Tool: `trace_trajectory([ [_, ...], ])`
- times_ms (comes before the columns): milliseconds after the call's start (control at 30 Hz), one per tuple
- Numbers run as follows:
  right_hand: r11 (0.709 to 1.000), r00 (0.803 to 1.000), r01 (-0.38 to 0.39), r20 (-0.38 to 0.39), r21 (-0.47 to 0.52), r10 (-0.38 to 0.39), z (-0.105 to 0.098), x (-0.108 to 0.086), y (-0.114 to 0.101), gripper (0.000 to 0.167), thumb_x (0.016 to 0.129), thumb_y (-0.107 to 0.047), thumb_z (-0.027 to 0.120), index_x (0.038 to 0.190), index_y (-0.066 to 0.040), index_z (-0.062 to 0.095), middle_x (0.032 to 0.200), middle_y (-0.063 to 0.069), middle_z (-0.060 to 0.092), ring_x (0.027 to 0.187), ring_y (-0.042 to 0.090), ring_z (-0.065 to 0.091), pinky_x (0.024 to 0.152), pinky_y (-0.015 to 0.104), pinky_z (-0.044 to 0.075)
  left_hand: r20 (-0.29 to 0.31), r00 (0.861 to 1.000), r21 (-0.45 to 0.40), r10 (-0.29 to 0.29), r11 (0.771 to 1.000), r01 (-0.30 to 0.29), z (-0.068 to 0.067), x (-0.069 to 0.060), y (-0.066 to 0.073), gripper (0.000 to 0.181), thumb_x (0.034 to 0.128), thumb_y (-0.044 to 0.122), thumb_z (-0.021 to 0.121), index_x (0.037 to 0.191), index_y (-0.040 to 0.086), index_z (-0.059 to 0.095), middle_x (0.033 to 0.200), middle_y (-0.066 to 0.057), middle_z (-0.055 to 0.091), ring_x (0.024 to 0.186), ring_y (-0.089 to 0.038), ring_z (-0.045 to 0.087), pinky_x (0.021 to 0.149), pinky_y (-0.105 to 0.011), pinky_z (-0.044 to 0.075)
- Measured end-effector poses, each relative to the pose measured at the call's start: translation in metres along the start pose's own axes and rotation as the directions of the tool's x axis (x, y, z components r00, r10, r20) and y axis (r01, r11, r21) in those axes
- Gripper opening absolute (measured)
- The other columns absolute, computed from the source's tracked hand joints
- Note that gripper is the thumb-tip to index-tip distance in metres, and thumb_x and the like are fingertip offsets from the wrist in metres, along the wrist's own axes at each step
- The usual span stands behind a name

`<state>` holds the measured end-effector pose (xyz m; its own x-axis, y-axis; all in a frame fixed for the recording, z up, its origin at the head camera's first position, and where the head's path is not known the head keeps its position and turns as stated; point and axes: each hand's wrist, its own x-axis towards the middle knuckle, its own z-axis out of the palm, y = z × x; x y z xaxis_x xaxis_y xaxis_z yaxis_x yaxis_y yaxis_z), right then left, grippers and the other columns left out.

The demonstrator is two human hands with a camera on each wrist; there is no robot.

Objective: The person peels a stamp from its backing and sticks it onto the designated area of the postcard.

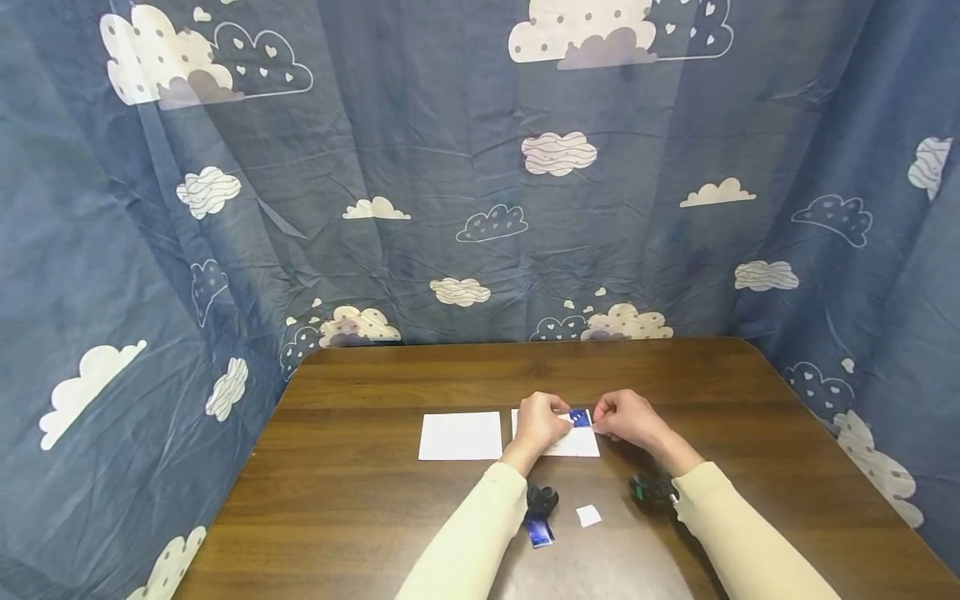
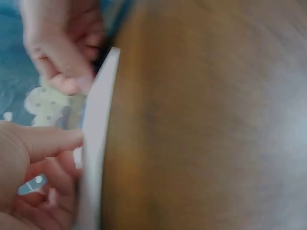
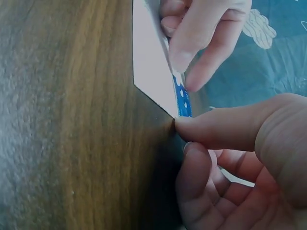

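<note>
A small blue patterned sticker lies over the upper right corner of a white card. My left hand pinches at the sticker's left side, its forearm crossing the card's left part. From the right, my right hand pinches at the sticker's right edge by the card's corner. In the right wrist view, the right thumb meets the end of the blue strip, with the left hand just above. The left wrist view is blurred; there the card appears edge-on between both hands.
A second white card lies to the left on the brown wooden table. Nearer me are another blue piece, partly behind the left sleeve, and a small white paper square. A cloud-patterned curtain hangs behind the table.
</note>
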<state>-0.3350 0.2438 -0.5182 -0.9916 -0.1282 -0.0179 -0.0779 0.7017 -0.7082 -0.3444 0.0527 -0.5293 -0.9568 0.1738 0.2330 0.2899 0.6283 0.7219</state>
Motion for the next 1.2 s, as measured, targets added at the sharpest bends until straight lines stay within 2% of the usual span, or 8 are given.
trace_trajectory([
  [100,0.998,1.0,-0.005,0.005,0.061,0.005,-0.001,0.001,-0.001,0.01,0.08,-0.003,0.076,0.081,-0.003,0.066,0.068,0.003,0.06,0.059,0.017,0.058,0.054,0.03,0.052,0.061,0.996,-0.077,-0.063,0.995,0.067,-0.007,0.005,0.001,0.018,0.0697,0.01,0.087,0.086,0.012,0.08,0.074,0.004,0.072,0.068,-0.009,0.063,0.063,-0.024,0.048],
  [200,0.995,1.0,-0.022,0.008,0.093,0.022,0.0,-0.003,-0.002,0.009,0.084,-0.005,0.075,0.086,-0.001,0.067,0.073,0.005,0.063,0.063,0.018,0.061,0.056,0.031,0.055,0.102,0.99,-0.146,-0.098,0.983,0.112,-0.012,0.004,0.003,0.014,0.0735,0.01,0.087,0.086,0.011,0.079,0.063,0.01,0.066,0.056,-0.005,0.06,0.055,-0.021,0.045],
  [267,0.995,0.999,-0.031,-0.002,0.095,0.032,-0.001,-0.007,-0.004,0.009,0.086,-0.007,0.074,0.089,-0.001,0.067,0.076,0.006,0.064,0.065,0.018,0.062,0.057,0.031,0.056,0.117,0.988,-0.189,-0.098,0.975,0.119,-0.018,0.003,0.007,0.012,0.0763,0.01,0.086,0.086,0.01,0.079,0.061,0.011,0.065,0.053,-0.008,0.062,0.051,-0.021,0.044],
  [467,0.999,0.998,0.028,-0.051,0.037,-0.026,-0.003,-0.02,-0.017,0.009,0.086,-0.01,0.074,0.091,-0.005,0.068,0.076,0.005,0.066,0.064,0.018,0.061,0.056,0.032,0.055,0.131,0.99,-0.257,-0.054,0.963,0.086,-0.036,-0.006,0.014,0.007,0.0809,0.011,0.083,0.085,0.011,0.078,0.064,0.011,0.067,0.056,-0.013,0.067,0.048,-0.021,0.042],
  [600,0.996,0.994,0.091,-0.067,-0.019,-0.092,-0.001,-0.03,-0.027,0.007,0.085,-0.01,0.074,0.088,-0.008,0.068,0.073,0.002,0.065,0.062,0.016,0.059,0.053,0.032,0.051,0.148,0.988,-0.257,-0.038,0.964,0.075,-0.05,-0.018,0.015,0.004,0.0831,0.015,0.081,0.084,0.014,0.078,0.065,0.009,0.067,0.054,-0.011,0.066,0.048,-0.021,0.041],
  [833,0.977,0.978,0.197,-0.048,-0.081,-0.201,0.006,-0.047,-0.053,0.007,0.085,-0.011,0.076,0.086,-0.014,0.069,0.073,-0.004,0.064,0.067,0.014,0.057,0.057,0.03,0.046,0.189,0.982,-0.242,0.017,0.97,0.029,-0.081,-0.045,0.01,0.003,0.0849,0.015,0.079,0.086,0.014,0.077,0.07,-0.005,0.071,0.058,-0.018,0.068,0.047,-0.024,0.043],
  [1033,0.964,0.967,0.254,-0.009,-0.076,-0.255,0.017,-0.059,-0.07,0.009,0.084,-0.011,0.077,0.091,-0.011,0.071,0.073,-0.006,0.063,0.064,0.016,0.059,0.053,0.028,0.047,0.219,0.975,-0.236,0.021,0.971,0.032,-0.099,-0.069,-0.004,0.005,0.0839,0.015,0.078,0.088,0.013,0.076,0.067,0.003,0.067,0.062,-0.025,0.069,0.05,-0.024,0.044],
  [1200,0.95,0.952,0.306,0.053,-0.058,-0.303,0.027,-0.07,-0.075,0.013,0.082,-0.013,0.078,0.094,-0.011,0.072,0.073,-0.008,0.061,0.062,0.013,0.058,0.053,0.026,0.046,0.239,0.971,-0.216,0.003,0.975,0.05,-0.105,-0.091,-0.015,0.007,0.0824,0.015,0.079,0.089,0.014,0.075,0.068,0.007,0.065,0.058,-0.013,0.064,0.052,-0.025,0.046],
])
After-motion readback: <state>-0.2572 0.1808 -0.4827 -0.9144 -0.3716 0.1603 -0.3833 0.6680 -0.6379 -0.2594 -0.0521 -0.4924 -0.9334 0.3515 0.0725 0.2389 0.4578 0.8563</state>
